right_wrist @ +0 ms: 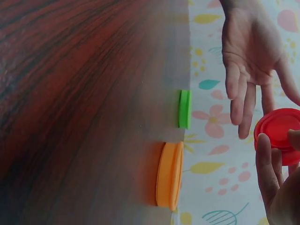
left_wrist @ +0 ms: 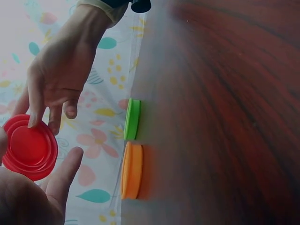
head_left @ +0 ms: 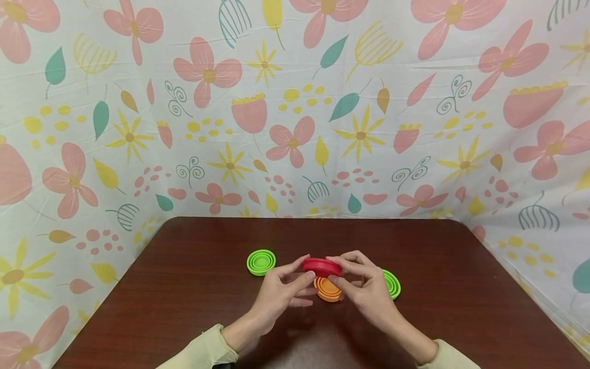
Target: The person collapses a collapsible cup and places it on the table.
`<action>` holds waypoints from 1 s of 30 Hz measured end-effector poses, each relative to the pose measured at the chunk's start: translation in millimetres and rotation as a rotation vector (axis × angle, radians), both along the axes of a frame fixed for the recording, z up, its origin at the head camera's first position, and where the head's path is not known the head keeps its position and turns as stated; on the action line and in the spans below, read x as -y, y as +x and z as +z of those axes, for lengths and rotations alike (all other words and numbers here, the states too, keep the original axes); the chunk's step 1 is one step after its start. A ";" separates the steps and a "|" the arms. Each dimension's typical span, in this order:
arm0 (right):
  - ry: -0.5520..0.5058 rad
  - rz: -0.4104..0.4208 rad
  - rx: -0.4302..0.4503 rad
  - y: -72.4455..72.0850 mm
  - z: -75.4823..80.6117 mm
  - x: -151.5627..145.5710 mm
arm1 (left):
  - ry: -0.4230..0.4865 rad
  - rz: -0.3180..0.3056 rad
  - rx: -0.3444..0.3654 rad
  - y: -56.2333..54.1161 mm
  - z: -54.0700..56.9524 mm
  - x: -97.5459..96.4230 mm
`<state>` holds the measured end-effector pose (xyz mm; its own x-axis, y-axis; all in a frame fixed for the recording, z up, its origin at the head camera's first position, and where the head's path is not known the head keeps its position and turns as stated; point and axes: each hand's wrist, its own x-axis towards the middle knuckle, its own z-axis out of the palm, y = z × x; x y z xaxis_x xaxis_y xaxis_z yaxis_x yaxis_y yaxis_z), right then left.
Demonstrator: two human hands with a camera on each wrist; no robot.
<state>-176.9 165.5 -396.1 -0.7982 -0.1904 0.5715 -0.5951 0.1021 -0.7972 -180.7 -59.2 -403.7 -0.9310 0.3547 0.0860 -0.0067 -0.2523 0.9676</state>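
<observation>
A red collapsible cup [head_left: 322, 267], round and pressed flat with ringed folds, is held above the table between both hands. My left hand [head_left: 275, 291] pinches its left edge with thumb and fingers. On the opposite edge my right hand [head_left: 371, 288] pinches it the same way. The left wrist view shows the red cup [left_wrist: 31, 147] face-on, with its rings visible. Beyond it in the head view lies an orange collapsible cup [head_left: 329, 292] on the table, partly covered by the red cup and the fingers.
The dark wooden table [head_left: 207, 292] bears a green collapsed cup [head_left: 261, 262] left of the hands. A second green collapsed cup [head_left: 393, 285] lies to the right, partly behind my right hand. Flower-patterned cloth [head_left: 295, 169] hangs around the table's back and sides.
</observation>
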 end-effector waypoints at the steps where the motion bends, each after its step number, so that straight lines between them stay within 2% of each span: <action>1: 0.002 0.002 -0.020 -0.1 -0.1 0.1 | 0.000 0.002 -0.003 0.0 0.5 -0.1; 7: 0.043 0.002 -0.106 -0.4 -1.1 -0.2 | -0.007 0.012 -0.018 0.0 3.1 -0.6; 22: 0.100 0.040 -0.152 -1.4 -4.5 -3.7 | 0.011 0.042 -0.015 0.1 2.8 -1.2; 30: 0.097 0.103 -0.055 -1.9 -4.9 -6.2 | 0.016 0.028 -0.027 -0.1 0.5 0.3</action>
